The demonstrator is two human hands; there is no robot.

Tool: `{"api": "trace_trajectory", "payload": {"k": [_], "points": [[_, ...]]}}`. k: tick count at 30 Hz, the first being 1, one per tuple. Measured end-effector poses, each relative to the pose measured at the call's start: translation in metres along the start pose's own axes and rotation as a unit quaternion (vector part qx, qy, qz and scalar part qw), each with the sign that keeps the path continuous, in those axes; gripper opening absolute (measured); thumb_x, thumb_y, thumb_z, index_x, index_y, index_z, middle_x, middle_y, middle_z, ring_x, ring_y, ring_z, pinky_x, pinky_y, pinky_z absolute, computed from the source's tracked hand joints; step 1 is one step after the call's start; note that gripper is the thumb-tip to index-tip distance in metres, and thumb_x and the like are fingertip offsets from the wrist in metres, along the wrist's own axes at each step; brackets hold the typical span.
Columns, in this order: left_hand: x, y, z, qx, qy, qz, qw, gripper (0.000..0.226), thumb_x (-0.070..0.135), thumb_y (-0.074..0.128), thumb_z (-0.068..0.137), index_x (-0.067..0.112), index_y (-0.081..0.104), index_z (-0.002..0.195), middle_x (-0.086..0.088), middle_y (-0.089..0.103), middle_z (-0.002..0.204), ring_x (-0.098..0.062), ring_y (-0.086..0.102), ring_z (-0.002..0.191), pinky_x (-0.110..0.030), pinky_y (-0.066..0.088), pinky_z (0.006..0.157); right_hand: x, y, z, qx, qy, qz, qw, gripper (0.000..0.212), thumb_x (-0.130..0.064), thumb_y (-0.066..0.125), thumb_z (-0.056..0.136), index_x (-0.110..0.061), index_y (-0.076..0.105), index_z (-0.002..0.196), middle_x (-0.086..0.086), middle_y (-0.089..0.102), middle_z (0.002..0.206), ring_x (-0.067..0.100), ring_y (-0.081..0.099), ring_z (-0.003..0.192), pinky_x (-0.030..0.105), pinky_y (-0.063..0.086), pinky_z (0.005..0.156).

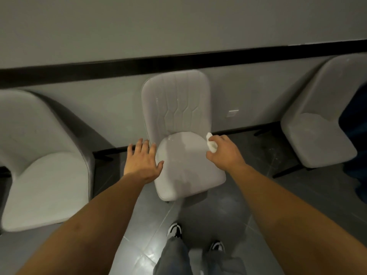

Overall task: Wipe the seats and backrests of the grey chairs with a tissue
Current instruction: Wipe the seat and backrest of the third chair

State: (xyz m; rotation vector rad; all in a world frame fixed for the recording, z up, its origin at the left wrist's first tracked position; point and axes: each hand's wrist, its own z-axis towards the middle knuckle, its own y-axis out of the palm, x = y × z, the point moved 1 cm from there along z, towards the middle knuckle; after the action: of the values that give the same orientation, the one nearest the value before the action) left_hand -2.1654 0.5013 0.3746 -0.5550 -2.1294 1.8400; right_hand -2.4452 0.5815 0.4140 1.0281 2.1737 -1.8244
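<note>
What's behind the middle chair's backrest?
Behind the stitched grey backrest stands a grey wall with a black rail; the wall directly behind is covered.

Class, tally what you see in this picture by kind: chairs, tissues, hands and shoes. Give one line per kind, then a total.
Grey chairs: 3 (left chair, middle chair, right chair)
Tissues: 1 (tissue)
Hands: 2 (left hand, right hand)
Shoes: 2 (left shoe, right shoe)
Total: 8

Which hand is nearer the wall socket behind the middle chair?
Right. The right hand, gripping the tissue, is at the seat's right rear edge, below the wall socket. The left hand is across the seat.
</note>
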Motion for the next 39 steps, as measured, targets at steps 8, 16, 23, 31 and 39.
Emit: {"api": "trace_trajectory", "payload": {"k": [8, 16, 23, 31, 39], "points": [[0.017, 0.031, 0.012, 0.000, -0.076, 0.003, 0.997, 0.080, 0.069, 0.024, 0.083, 0.020, 0.024, 0.147, -0.010, 0.023, 0.154, -0.028, 0.005, 0.144, -0.058, 0.009, 0.113, 0.041, 0.024, 0.038, -0.056, -0.052, 0.010, 0.997, 0.053, -0.029, 0.067, 0.085, -0.022, 0.052, 0.136, 0.002, 0.048, 0.134, 0.025, 0.052, 0.116, 0.034, 0.046, 0.093], [0.076, 0.084, -0.003, -0.032, -0.173, 0.031, 0.984, 0.084, 0.074, 0.011, 0.084, 0.023, 0.012, 0.151, -0.008, 0.006, 0.160, -0.027, -0.014, 0.144, -0.056, 0.002, 0.114, 0.091, 0.051, 0.087, -0.110, -0.158, -0.003, 0.981, 0.054, -0.031, 0.064, 0.086, -0.025, 0.050, 0.137, -0.001, 0.046, 0.137, 0.024, 0.050, 0.119, 0.036, 0.047, 0.096], [0.101, 0.135, 0.018, -0.014, -0.192, 0.024, 0.981, 0.084, 0.075, 0.008, 0.085, 0.022, 0.014, 0.150, -0.009, 0.013, 0.158, -0.027, -0.009, 0.145, -0.055, 0.007, 0.115, 0.136, 0.098, 0.131, -0.103, -0.187, -0.015, 0.977, 0.054, -0.033, 0.061, 0.089, -0.027, 0.047, 0.141, -0.004, 0.047, 0.136, 0.021, 0.050, 0.118, 0.031, 0.046, 0.090], [0.056, 0.233, 0.067, 0.013, -0.276, -0.005, 0.961, 0.091, 0.082, 0.007, 0.082, 0.022, 0.009, 0.150, -0.010, 0.016, 0.158, -0.029, -0.002, 0.145, -0.055, 0.009, 0.115, 0.145, 0.202, 0.200, -0.075, -0.222, -0.045, 0.971, 0.053, -0.033, 0.055, 0.094, -0.024, 0.043, 0.145, 0.001, 0.047, 0.140, 0.024, 0.048, 0.122, 0.033, 0.043, 0.095], [0.026, 0.354, 0.132, 0.028, -0.312, -0.039, 0.949, 0.098, 0.086, 0.006, 0.079, 0.020, 0.008, 0.151, -0.008, 0.014, 0.158, -0.028, -0.003, 0.145, -0.054, 0.008, 0.114, 0.168, 0.335, 0.270, -0.064, -0.272, -0.151, 0.948, 0.052, -0.037, 0.048, 0.094, -0.027, 0.041, 0.145, 0.002, 0.046, 0.147, 0.024, 0.032, 0.140, 0.051, 0.007, 0.119]]}}
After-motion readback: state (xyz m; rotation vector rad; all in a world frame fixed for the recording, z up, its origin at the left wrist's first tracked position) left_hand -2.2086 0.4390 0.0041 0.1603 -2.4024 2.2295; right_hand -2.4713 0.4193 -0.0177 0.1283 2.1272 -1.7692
